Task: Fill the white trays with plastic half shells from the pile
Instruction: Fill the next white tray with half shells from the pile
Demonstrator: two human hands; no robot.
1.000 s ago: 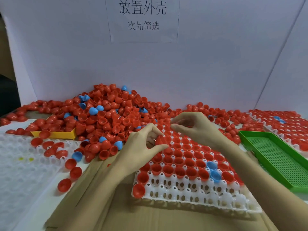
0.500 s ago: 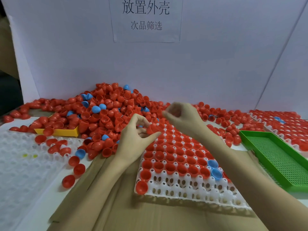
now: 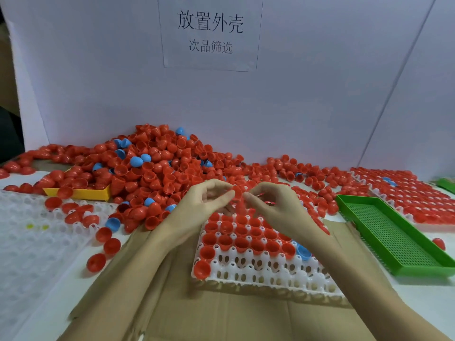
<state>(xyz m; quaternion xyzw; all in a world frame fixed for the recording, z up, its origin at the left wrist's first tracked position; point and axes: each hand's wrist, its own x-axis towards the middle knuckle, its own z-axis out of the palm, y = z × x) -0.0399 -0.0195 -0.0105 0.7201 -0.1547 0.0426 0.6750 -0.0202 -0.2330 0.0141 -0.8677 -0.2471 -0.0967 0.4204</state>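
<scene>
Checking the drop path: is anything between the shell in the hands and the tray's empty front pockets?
Nothing visible: the red shell, pinched by left hand and right hand, is above the white tray, whose front rows lie open.

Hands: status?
Left hand and right hand together pinch a red shell above the white tray. Tray's near rows unfilled. Nothing blocking.

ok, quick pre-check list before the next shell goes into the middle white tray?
1. Shell in hand: left hand pinches a red plastic half shell - ok.
2. Right hand free: something thin and red shows at its fingers - cannot tell.
3. Empty cups in the white plastic tray: near rows open - ok.
4. Shell orientation, open side up: blurred - cannot tell.
5. Supply: pile of red and blue half shells right behind the tray - ok.
</scene>
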